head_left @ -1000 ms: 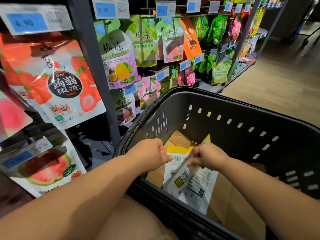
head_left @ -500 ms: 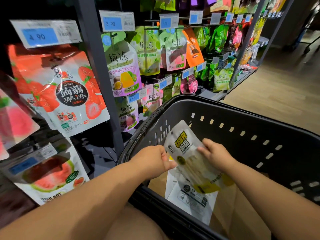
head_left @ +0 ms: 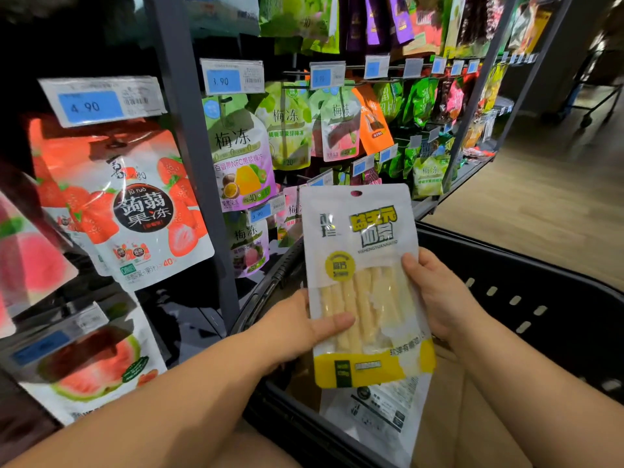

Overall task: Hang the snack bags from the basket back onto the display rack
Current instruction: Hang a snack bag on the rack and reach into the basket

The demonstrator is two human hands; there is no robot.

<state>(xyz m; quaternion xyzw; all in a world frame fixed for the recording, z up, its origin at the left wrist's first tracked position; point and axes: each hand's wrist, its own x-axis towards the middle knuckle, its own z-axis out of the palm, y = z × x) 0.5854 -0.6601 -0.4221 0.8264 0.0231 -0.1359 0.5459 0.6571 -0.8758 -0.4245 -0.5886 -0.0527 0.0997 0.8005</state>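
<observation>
Above the basket (head_left: 540, 285), the left hand (head_left: 297, 329) and right hand (head_left: 442, 298) grip the upright snack bag (head_left: 361, 238) by its lower sides, so its unsupported top hole (head_left: 356, 193) may flop and miss when offered to the rack (head_left: 189, 163).

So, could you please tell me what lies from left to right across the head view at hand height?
Watermelon bag → rack post → left hand → snack bag, gripped by both hands → right hand → basket.
</observation>
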